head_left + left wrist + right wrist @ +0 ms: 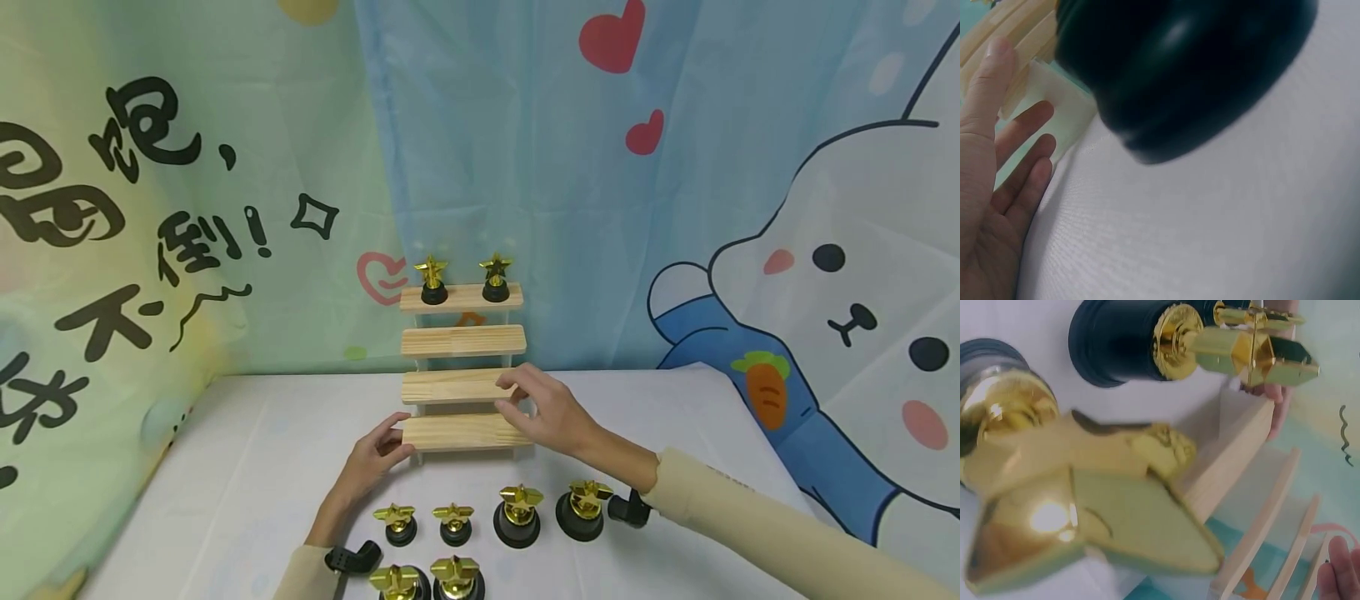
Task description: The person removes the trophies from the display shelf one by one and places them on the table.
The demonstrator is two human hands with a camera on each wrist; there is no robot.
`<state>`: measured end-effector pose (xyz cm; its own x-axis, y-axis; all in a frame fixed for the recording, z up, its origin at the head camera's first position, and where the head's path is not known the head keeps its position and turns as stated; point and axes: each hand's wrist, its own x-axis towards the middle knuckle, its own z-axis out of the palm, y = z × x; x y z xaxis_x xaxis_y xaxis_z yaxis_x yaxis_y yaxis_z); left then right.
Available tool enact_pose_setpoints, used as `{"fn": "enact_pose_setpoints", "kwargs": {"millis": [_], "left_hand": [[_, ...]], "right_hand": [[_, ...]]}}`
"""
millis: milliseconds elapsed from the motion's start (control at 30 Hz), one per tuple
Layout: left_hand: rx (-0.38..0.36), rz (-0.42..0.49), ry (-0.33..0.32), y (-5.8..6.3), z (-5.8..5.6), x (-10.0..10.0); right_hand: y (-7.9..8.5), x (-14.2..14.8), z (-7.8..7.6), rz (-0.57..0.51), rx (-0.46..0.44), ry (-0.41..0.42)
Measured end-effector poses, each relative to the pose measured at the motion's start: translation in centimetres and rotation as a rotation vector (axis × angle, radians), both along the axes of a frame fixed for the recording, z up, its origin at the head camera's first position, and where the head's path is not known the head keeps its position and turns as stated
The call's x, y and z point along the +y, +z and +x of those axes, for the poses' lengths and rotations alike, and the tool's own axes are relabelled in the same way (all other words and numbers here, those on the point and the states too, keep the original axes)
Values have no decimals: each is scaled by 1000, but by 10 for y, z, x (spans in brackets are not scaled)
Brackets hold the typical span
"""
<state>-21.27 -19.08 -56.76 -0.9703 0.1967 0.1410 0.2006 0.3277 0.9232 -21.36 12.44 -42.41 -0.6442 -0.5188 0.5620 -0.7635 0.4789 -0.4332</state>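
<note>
A tiered wooden display stand (pixel 463 433) with several stepped shelves stands on the table. My left hand (pixel 372 457) is at the left end of its lowest shelf, fingers loosely extended; the left wrist view shows the thumb (pixel 990 84) along the wood. Over the right side of the lower shelves is my right hand (pixel 546 406), thumb and fingers apart, with nothing visible between them. Two gold star trophies on black bases, one on the left (pixel 432 282) and one on the right (pixel 496 279), stand upright on the top shelf.
In front of the stand, several more star trophies stand on the white tablecloth (pixel 202 500), among them a small one (pixel 395 525) and a larger one (pixel 517 518). One large trophy (pixel 581 511) is beside the right wrist camera. A printed curtain (pixel 525 167) hangs behind.
</note>
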Motion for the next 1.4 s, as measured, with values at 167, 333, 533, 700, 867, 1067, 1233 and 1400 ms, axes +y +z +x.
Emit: {"fn": "enact_pose_setpoints", "kwargs": {"millis": [167, 333, 533, 700, 867, 1067, 1233, 1400], "left_hand": [[-3, 5, 7, 1, 0, 0], [-15, 3, 3, 1, -1, -1], [-31, -16, -7, 4, 2, -1], [-45, -40, -12, 27, 11, 5], [-39, -47, 14, 14, 6, 4], [-31, -24, 18, -1, -2, -1], [-41, -7, 21, -2, -3, -1], [-46, -28, 14, 8, 2, 2]], "right_hand": [[0, 3, -8, 8, -15, -16], [2, 6, -17, 4, -11, -27], [5, 7, -26, 2, 17, -36], [8, 8, -34, 11, -11, -62], [10, 11, -43, 15, -33, -82], [11, 14, -52, 15, 7, -80], [11, 15, -60, 11, 31, -85], [12, 15, -66, 6, 39, -105]]}}
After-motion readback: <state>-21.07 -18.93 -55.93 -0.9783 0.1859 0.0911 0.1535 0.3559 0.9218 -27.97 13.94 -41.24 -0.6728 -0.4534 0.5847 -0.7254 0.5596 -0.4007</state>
